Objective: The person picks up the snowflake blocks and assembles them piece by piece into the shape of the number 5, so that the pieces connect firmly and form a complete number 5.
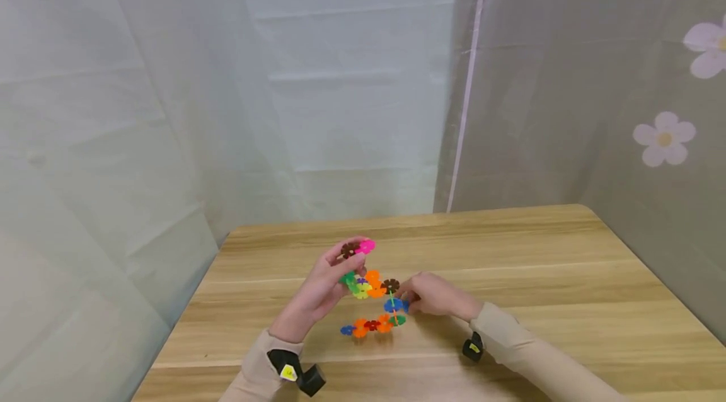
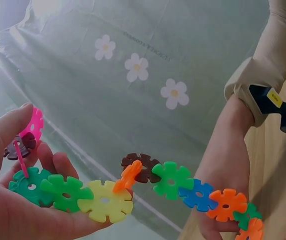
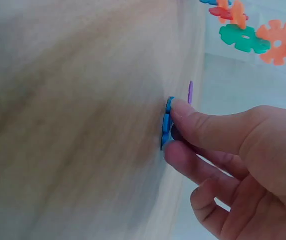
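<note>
A chain of flower-shaped interlocking plastic discs in several colours hangs from my left hand above the table. In the left wrist view, my left thumb and fingers are curled round its upper end, near a pink disc and a dark brown disc. Its lower end, with a blue disc, dangles over the wood. My right hand is low beside the chain. In the right wrist view, its thumb and finger pinch a separate blue disc, seen edge-on close to the tabletop. A thin purple piece shows behind the thumb.
The wooden table spreads under both hands, its far edge near the light curtain. A grey curtain with white flowers hangs at the right. Each sleeve carries a black wrist camera, the left one and the right one.
</note>
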`<action>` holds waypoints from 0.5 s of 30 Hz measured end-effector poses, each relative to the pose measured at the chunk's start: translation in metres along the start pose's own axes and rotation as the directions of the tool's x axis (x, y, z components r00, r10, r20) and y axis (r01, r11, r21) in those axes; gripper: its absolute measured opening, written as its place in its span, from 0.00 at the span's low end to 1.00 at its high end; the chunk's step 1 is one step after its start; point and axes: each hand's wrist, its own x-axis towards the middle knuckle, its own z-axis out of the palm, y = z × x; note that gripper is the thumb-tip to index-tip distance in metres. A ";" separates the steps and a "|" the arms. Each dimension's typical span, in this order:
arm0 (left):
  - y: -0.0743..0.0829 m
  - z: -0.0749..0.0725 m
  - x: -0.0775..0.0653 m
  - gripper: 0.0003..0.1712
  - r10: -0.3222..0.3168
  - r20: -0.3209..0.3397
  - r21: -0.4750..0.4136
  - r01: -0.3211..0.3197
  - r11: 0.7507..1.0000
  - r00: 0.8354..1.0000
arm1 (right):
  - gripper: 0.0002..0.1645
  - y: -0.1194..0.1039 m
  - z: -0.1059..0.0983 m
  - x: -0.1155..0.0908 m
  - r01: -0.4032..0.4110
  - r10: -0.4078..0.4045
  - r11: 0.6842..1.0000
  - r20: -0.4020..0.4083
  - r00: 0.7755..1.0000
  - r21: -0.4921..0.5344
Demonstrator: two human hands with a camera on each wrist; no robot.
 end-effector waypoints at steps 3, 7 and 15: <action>0.000 0.000 -0.001 0.14 -0.006 0.010 -0.016 0.007 1.000 1.000 | 0.15 0.000 0.000 0.000 -0.031 0.031 0.999 0.007 1.000 0.025; -0.001 -0.001 -0.003 0.14 -0.015 0.018 -0.038 0.015 0.999 1.000 | 0.13 0.000 0.001 0.000 -0.051 0.051 0.999 -0.004 0.999 0.014; -0.002 -0.003 -0.002 0.13 -0.023 0.012 -0.016 0.023 1.000 1.000 | 0.13 0.003 0.000 -0.002 -0.075 0.076 0.996 0.023 0.997 -0.050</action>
